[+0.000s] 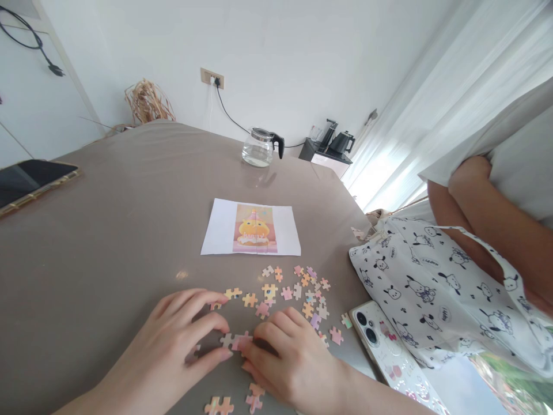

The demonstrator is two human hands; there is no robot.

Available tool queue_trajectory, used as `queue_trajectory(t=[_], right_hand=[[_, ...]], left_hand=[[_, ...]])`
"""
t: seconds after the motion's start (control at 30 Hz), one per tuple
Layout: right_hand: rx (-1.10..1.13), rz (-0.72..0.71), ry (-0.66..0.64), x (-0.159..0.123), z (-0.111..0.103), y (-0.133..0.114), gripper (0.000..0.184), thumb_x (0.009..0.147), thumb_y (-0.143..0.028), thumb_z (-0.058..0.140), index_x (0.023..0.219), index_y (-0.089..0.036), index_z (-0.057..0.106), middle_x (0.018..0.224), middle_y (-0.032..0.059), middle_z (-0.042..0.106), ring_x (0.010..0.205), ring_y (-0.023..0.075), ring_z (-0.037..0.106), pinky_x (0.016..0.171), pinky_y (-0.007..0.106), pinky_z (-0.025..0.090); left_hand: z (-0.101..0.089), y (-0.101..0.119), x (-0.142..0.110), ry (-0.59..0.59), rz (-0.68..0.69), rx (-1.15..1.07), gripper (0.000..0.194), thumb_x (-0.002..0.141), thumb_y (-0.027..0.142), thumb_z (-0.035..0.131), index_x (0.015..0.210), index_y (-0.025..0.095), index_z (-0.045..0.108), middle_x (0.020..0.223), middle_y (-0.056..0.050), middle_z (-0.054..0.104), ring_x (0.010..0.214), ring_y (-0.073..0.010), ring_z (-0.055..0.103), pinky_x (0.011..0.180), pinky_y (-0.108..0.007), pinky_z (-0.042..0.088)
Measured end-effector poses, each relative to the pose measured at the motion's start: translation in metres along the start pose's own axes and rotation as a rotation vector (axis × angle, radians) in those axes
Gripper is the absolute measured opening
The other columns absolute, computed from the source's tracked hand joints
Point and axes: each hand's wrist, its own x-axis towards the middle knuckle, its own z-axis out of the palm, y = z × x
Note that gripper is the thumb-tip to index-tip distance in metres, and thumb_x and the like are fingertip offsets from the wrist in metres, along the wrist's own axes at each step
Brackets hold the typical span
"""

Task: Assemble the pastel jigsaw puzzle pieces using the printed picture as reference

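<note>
My left hand (185,337) rests over the table with thumb and fingers apart, just left of a small joined strip. That strip is a whitish puzzle piece (227,340) touching a pink puzzle piece (242,341). My right hand (287,351) is closed, its thumb and fingertips on the pink piece's right end; part of it is hidden under them. More jigsaw pieces (269,290) in yellow, pink, orange and purple lie scattered beyond and right of my hands. Joined orange pieces (219,406) and an orange-and-pink pair (255,397) sit near the front edge.
Behind the pieces lies a white sheet (220,230) with a printed cake picture (256,229). A glass pot (258,151) stands at the back. A phone (384,346) and a patterned bag (415,288) are at right, beside another person's arm (488,213). Another phone (32,178) lies far left.
</note>
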Motion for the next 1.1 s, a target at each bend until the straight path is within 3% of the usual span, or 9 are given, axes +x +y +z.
queue_trajectory(t=[0.23,0.37,0.47,0.6,1.1], right_hand=[[0.027,-0.009,-0.060,0.000,-0.002,-0.002,0.017,0.094,-0.025,0.058,0.096,-0.011,0.068,0.075,0.0026,0.061,0.067,0.0176,0.050,0.056,0.032,0.036],[0.047,0.026,-0.030,-0.002,-0.001,-0.001,0.014,0.094,-0.025,0.059,0.098,-0.014,0.068,0.078,0.0029,0.062,0.070,0.0177,0.051,0.060,0.032,0.036],[0.066,0.041,-0.023,-0.004,0.000,0.002,0.014,0.095,-0.025,0.060,0.103,-0.017,0.067,0.082,0.0033,0.063,0.074,0.0183,0.052,0.064,0.032,0.037],[0.104,0.029,0.000,-0.005,0.000,0.005,0.013,0.095,-0.023,0.059,0.101,-0.015,0.067,0.084,0.0040,0.064,0.079,0.0186,0.054,0.069,0.032,0.039],[0.055,0.028,0.061,-0.002,0.001,0.000,0.015,0.096,-0.019,0.054,0.093,-0.013,0.068,0.080,0.0032,0.065,0.072,0.0172,0.052,0.068,0.031,0.038]], left_hand=[[-0.005,0.011,0.003,-0.010,0.039,-0.026,0.020,0.080,0.033,0.072,0.098,0.033,0.064,0.119,0.004,0.057,0.112,-0.0224,0.047,0.098,-0.035,0.032],[-0.008,0.014,0.006,0.005,0.103,-0.022,0.008,0.090,0.029,0.060,0.097,0.032,0.064,0.118,0.002,0.054,0.112,-0.0216,0.045,0.103,-0.036,0.025],[-0.009,0.012,0.007,0.011,0.153,-0.003,0.013,0.095,0.023,0.053,0.095,0.030,0.065,0.118,0.001,0.052,0.112,-0.0208,0.044,0.101,-0.035,0.025],[-0.008,0.014,0.006,0.006,0.089,-0.029,0.019,0.100,0.023,0.048,0.091,0.028,0.065,0.118,0.000,0.053,0.112,-0.0218,0.044,0.101,-0.038,0.027],[-0.006,0.008,0.006,0.012,0.093,-0.043,0.007,0.092,0.030,0.062,0.086,0.028,0.064,0.118,0.002,0.054,0.112,-0.0215,0.045,0.097,-0.032,0.029]])
